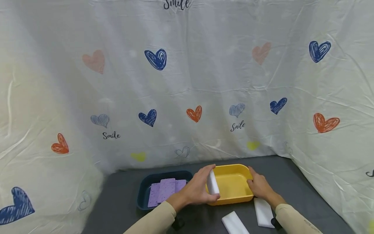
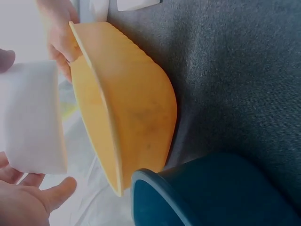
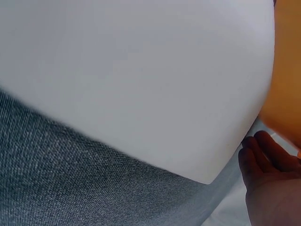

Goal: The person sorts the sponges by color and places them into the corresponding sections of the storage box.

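Head: arms (image 1: pixel 153 217) forward, left grip (image 1: pixel 196 188) pinching white block (image 1: pixel 213 183), right grip (image 1: pixel 260 186) pinching yellow tub (image 1: pixel 233 182).

There is one yellow plastic tub (image 1: pixel 234 182) and one dark blue plastic tub (image 1: pixel 166 174). White sponge blocks (image 1: pixel 264 213) number three; at least three purple sponges (image 1: pixel 167 190) show. One left hand (image 1: pixel 195 188), one right hand (image 1: pixel 259 186). Five dark blue hearts (image 1: pixel 148 117), three orange hearts (image 1: pixel 191 114), two pink hearts (image 1: pixel 96 61).
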Available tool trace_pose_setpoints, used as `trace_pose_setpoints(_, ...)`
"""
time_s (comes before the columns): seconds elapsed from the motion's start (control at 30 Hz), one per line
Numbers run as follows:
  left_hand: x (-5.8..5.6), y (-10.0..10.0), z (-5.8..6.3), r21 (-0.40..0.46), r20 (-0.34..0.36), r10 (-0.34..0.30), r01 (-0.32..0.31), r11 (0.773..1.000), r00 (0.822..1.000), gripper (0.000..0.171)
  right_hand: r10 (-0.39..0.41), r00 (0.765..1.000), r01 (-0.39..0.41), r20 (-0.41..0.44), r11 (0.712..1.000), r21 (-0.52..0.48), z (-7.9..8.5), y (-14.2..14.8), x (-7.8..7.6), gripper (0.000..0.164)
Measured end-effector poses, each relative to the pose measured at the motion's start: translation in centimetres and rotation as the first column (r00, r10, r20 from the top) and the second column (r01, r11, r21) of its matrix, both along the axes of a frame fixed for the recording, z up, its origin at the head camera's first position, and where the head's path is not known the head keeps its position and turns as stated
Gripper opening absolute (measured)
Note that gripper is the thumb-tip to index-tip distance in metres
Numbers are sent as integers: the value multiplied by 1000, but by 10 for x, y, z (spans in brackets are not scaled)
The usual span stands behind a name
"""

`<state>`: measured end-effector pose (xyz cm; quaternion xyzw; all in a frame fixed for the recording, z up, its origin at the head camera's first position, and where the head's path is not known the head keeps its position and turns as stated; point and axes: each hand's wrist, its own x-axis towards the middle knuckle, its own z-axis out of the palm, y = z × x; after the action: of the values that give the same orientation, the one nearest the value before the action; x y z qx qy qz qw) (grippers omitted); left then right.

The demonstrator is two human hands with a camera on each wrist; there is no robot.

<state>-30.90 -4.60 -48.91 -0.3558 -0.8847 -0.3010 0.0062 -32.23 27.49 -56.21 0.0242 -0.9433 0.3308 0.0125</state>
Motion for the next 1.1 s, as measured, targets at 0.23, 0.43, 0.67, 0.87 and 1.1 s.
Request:
trace_pose_setpoints(0.23,-12,12,-2,-63,7,14,-13,998,1000,106,-19,1000,19,-9,1000,11,2,-1,1,65)
trace_pose_setpoints(0.43,-20,21,-7,-125,20,18,-16,992,1000,107,-13,1000,13,-15,1000,-3,2,-2,1,65)
trace_pose_setpoints(0.67,-33,26,-16,-161,-16,33,-35,986,999,107,-17,1000,17,-3,1000,-10,3,-3,1,65)
trace_pose_setpoints(0.87,-38,30,-22,-190,-27,42,-47,981,999,102,-15,1000,15,-4,1000,-17,1,-2,0,65)
trace_pose_setpoints(1.1,-43,37,-26,-252,-59,-5,-10,968,998,101,-19,1000,19,2,1000,-15,0,0,-2,65)
